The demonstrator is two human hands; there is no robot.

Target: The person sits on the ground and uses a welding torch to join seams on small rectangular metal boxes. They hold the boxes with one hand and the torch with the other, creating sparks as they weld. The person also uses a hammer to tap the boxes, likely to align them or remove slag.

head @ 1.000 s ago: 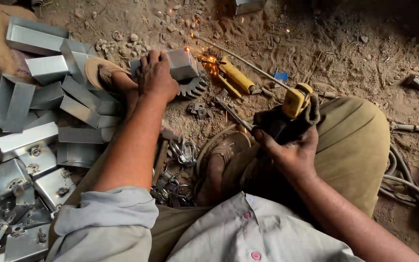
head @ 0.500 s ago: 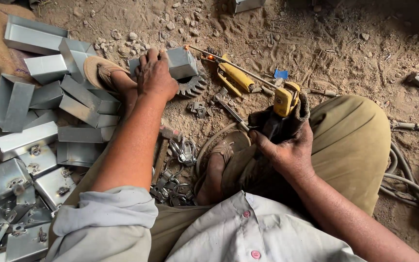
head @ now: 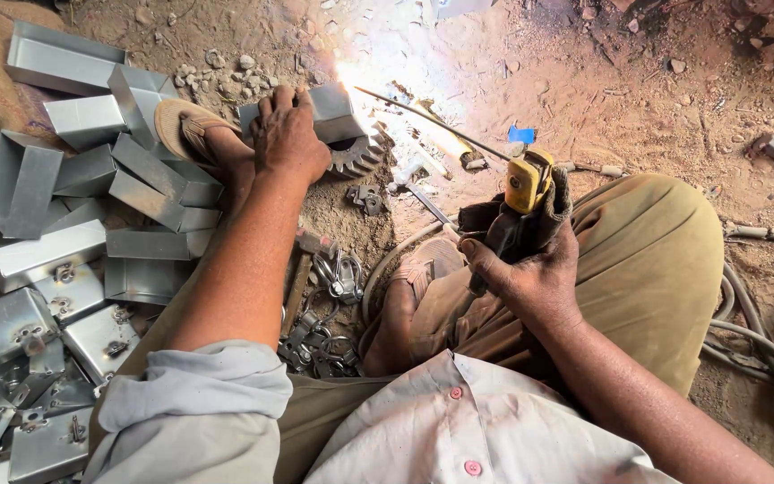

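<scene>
1. Grey sheet-metal box sits on the dirt floor, propped on a toothed gear wheel, just beside a bright welding glare at its right end.
2. Left hand lies flat on top of the box, fingers curled over its far edge, pressing it down.
3. Box looks stiff and light, thin folded sheet (edges probably sharp, and likely hot near the arc). Best hold, by my guess, is the flat top or the left end, away from the glare.
4. Right hand is wrapped tight around a dark-handled electrode holder with a yellow head; a thin welding rod runs from it up-left to the glare.
5. Holder should feel rigid and fairly heavy, cable dragging behind; take it at the handle only.
6. Person's sandalled foot rests just left of the box, touching the left hand's wrist area.
7. Pile of similar metal boxes spreads over the left, some with latches.
8. Loose metal clasps lie between the legs, near a hammer handle.
9. Cables loop on the far right, well apart.
</scene>
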